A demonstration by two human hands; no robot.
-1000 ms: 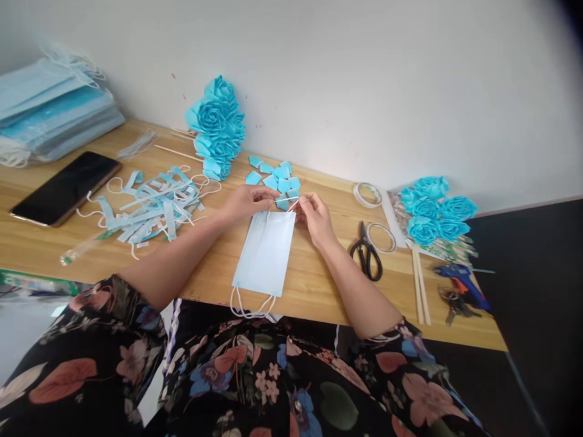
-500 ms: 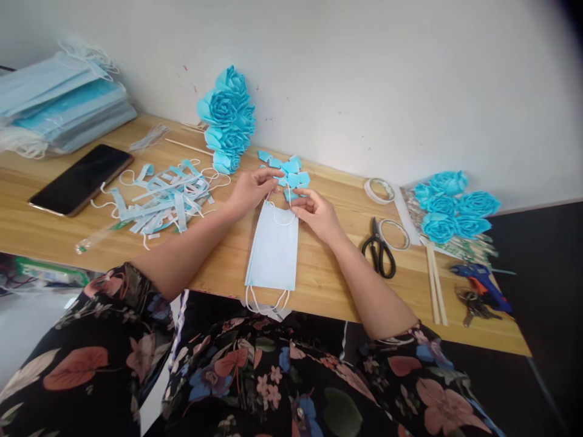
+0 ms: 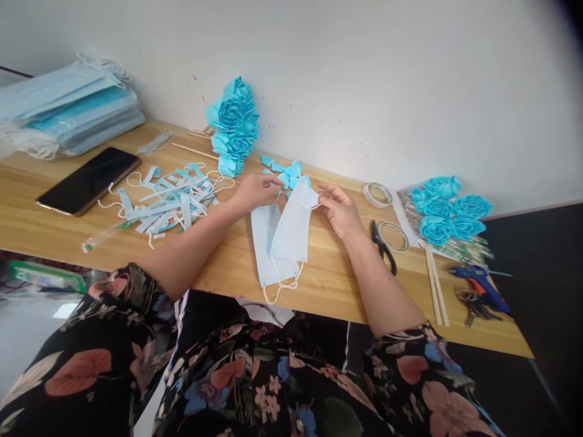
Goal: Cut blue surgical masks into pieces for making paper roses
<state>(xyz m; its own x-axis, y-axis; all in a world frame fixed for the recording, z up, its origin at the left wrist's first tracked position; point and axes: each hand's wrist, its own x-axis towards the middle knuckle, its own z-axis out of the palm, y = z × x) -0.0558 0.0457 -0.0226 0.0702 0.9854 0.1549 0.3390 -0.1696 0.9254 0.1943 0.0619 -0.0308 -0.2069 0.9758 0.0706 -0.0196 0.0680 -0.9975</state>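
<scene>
Two pale blue face masks hang apart over the table, overlapping, with their lower ear loops close together near the front edge. My left hand (image 3: pixel 259 190) is closed in a pinch at the top of the left face mask (image 3: pixel 264 233), by its ear loop. My right hand (image 3: pixel 337 209) pinches the ear loop at the upper corner of the right face mask (image 3: pixel 296 221), which lies partly over the other one. Just behind my hands are cut blue mask pieces (image 3: pixel 291 171).
Left are a pile of cut strips (image 3: pixel 168 197), a phone (image 3: pixel 88 181) and a mask stack (image 3: pixel 73 106). Blue flowers (image 3: pixel 234 124) stand by the wall. Right are scissors (image 3: pixel 384 249), tape rolls (image 3: pixel 394 237), more flowers (image 3: pixel 449 209), sticks (image 3: pixel 436 285), a glue gun (image 3: pixel 483 285) and keys (image 3: pixel 476 306).
The masks, stacked together before, have been parted. My right hand has moved right with one mask, which now tilts across the other. My left hand stays near the same spot.
</scene>
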